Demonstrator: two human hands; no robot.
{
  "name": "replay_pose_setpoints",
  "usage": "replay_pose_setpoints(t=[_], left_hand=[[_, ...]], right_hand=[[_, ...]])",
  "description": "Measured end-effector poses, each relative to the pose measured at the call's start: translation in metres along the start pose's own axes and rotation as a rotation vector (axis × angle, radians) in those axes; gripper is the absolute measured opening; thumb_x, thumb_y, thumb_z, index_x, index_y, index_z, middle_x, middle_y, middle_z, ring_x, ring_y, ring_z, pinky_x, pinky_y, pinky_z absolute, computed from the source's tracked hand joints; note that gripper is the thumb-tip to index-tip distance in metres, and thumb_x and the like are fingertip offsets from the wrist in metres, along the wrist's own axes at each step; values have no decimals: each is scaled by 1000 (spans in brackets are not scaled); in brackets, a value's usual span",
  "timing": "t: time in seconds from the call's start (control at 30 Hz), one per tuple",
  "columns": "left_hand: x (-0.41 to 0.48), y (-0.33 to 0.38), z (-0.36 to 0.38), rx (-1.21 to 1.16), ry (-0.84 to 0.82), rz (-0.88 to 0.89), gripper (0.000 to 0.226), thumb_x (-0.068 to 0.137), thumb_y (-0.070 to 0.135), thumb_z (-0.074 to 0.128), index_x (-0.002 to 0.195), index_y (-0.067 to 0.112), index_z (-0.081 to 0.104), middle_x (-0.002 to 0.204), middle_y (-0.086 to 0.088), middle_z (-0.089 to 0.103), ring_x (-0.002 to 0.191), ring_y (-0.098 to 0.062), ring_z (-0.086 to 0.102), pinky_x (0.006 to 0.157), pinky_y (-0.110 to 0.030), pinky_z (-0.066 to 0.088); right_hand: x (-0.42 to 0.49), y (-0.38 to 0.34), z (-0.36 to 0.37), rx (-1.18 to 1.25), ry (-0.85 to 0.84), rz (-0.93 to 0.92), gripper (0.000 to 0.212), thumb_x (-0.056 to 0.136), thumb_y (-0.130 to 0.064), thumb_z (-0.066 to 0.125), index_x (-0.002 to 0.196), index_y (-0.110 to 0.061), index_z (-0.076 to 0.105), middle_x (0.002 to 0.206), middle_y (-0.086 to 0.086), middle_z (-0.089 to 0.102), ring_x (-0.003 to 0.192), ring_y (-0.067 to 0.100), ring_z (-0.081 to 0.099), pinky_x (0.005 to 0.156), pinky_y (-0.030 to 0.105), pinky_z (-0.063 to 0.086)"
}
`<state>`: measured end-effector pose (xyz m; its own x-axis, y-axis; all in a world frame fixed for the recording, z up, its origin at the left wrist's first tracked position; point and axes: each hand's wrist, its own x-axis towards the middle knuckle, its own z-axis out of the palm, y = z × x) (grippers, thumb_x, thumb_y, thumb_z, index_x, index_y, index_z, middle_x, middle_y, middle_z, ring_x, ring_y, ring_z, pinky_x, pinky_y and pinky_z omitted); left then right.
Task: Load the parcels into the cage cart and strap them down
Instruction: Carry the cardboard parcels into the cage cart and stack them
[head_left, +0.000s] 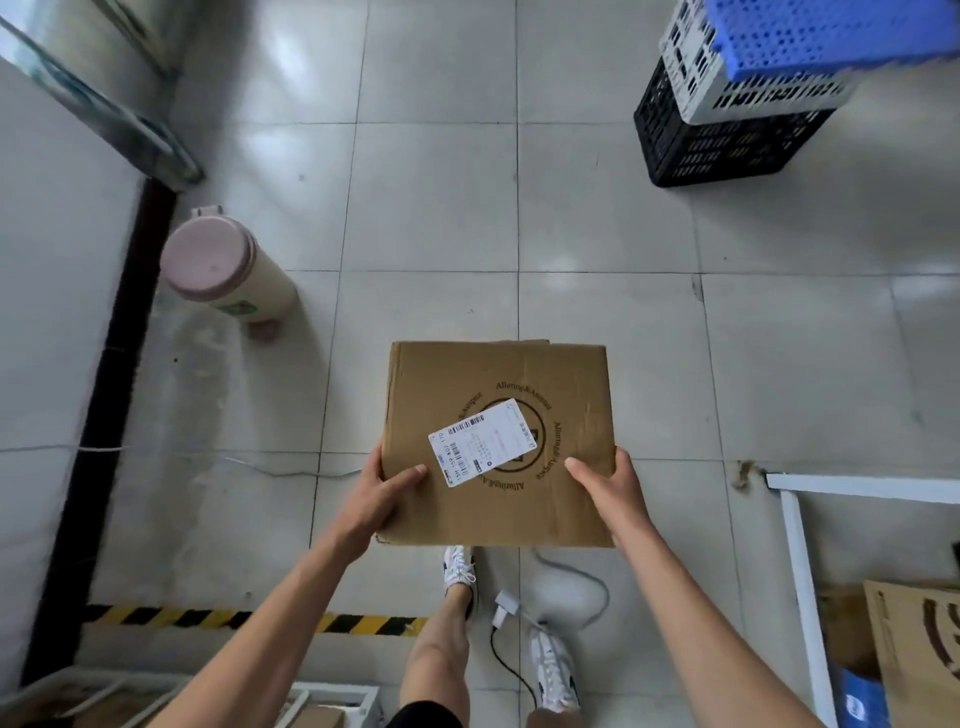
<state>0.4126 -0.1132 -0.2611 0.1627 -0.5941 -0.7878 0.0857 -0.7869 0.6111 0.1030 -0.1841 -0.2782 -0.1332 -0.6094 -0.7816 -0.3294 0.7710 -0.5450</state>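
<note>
A flat brown cardboard parcel (498, 379) with a white shipping label (483, 441) and a round printed logo is held level above the tiled floor, in the middle of the view. My left hand (379, 499) grips its near left edge, thumb on top. My right hand (608, 488) grips the near right edge the same way. A white frame (800, 571) at the lower right borders another brown parcel (914, 639) and a blue packet. Whether this frame belongs to the cage cart I cannot tell.
A pink-lidded beige bottle (223, 270) stands on the floor at the left. Stacked black, white and blue crates (737, 104) sit at the top right. Yellow-black hazard tape (249, 618), a charger with cable (506, 608) and my feet lie below the parcel.
</note>
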Motion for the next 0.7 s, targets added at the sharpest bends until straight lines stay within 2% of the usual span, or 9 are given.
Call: replay_pose_setpoints(t=[0.1,0.3,0.4,0.47,0.5,0.57,0.63,0.7], left_hand=[[-65,8,5,-20,78,72,71,82,36,80,141,36,42,125,3,66,112,-21,65,87,-35,53],[-241,-1,24,-167,368,184,66,85,33,77,137,46,38,120,13,62,106,-11,64,76,-22,49],[-326,-23,12,-243,511,176,67,81,43,79,137,43,42,122,10,62,106,-11,64,83,-27,51],[-372,-44,-5,-282,585,160,81,69,56,82,139,40,45,125,8,63,107,-13,65,92,-36,52],[-397,-55,-16,-316,626,155,87,62,60,82,138,40,45,125,6,64,106,-14,65,95,-39,53],[-444,-77,-35,-384,711,147,88,59,60,83,137,38,48,123,3,66,104,-18,68,95,-45,54],[-486,-97,-52,-453,802,149,73,68,49,85,132,35,52,120,-1,67,101,-22,69,91,-47,56],[-529,-126,-71,-513,900,163,66,67,44,86,125,36,56,116,-3,69,99,-26,70,88,-49,58]], right_hand=[[-53,-8,-21,11,-42,-139,84,71,-53,78,143,-25,43,135,-3,59,120,19,59,105,47,49],[-171,-19,-49,-37,-169,-313,86,71,-56,74,145,-32,40,136,-4,57,121,22,58,102,50,50],[-238,-25,-43,-99,-275,-408,67,80,-44,75,139,-26,47,131,-5,58,114,16,60,99,42,52],[-275,-26,-29,-141,-368,-474,53,87,-31,73,134,-27,50,122,-9,59,107,9,59,89,32,51],[-294,-27,-20,-167,-426,-513,55,88,-28,72,138,-28,49,124,-10,59,110,10,59,89,30,50],[-333,-29,0,-225,-531,-563,66,89,-32,71,148,-30,40,130,-11,53,119,13,54,98,33,48],[-366,-28,24,-289,-630,-620,69,88,-39,70,148,-35,37,132,-12,52,123,14,51,107,40,46],[-402,-19,51,-354,-703,-649,79,84,-50,70,151,-30,35,142,-7,50,130,18,50,110,45,45]])
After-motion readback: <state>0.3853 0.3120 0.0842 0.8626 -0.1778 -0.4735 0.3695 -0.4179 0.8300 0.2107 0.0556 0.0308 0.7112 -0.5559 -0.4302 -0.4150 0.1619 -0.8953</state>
